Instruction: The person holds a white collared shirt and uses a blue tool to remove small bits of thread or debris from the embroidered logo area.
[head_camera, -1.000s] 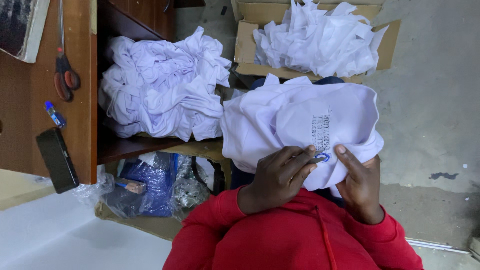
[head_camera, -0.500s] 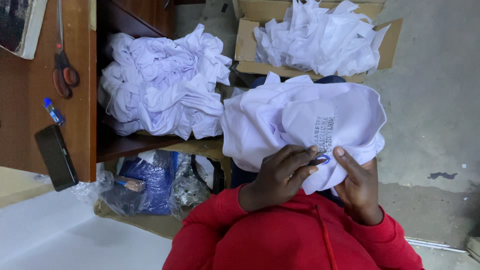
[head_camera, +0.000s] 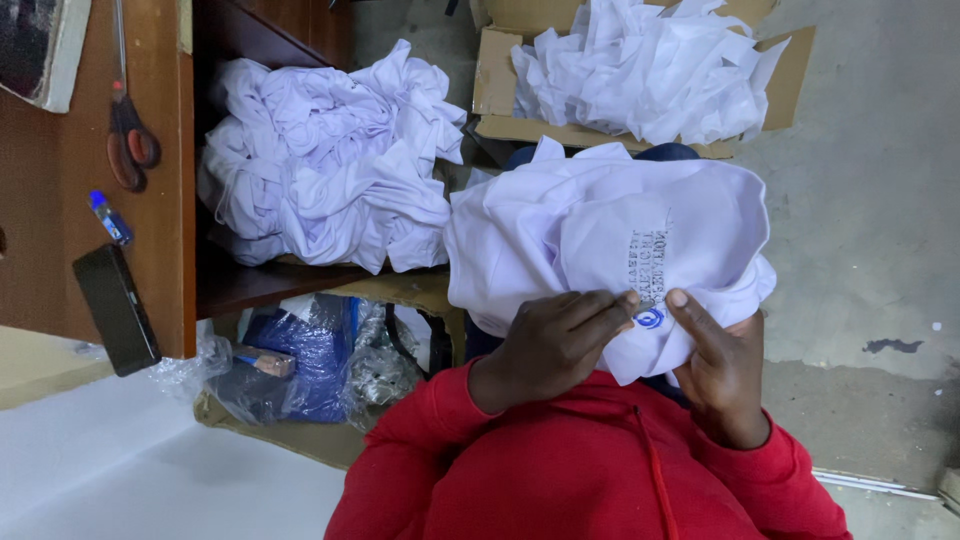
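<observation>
Both hands clamp a white cloth on the lap: left hand (head_camera: 545, 345) and right hand (head_camera: 722, 375) pinch its near edge.

Fingers close on the fabric beside a small blue mark (head_camera: 648, 318), with grey print just beyond. Farther out sit a cardboard box (head_camera: 497, 85) of white cloths and a shelf pile (head_camera: 320, 160). Loosely bunched folds could slip and hide the mark.
</observation>
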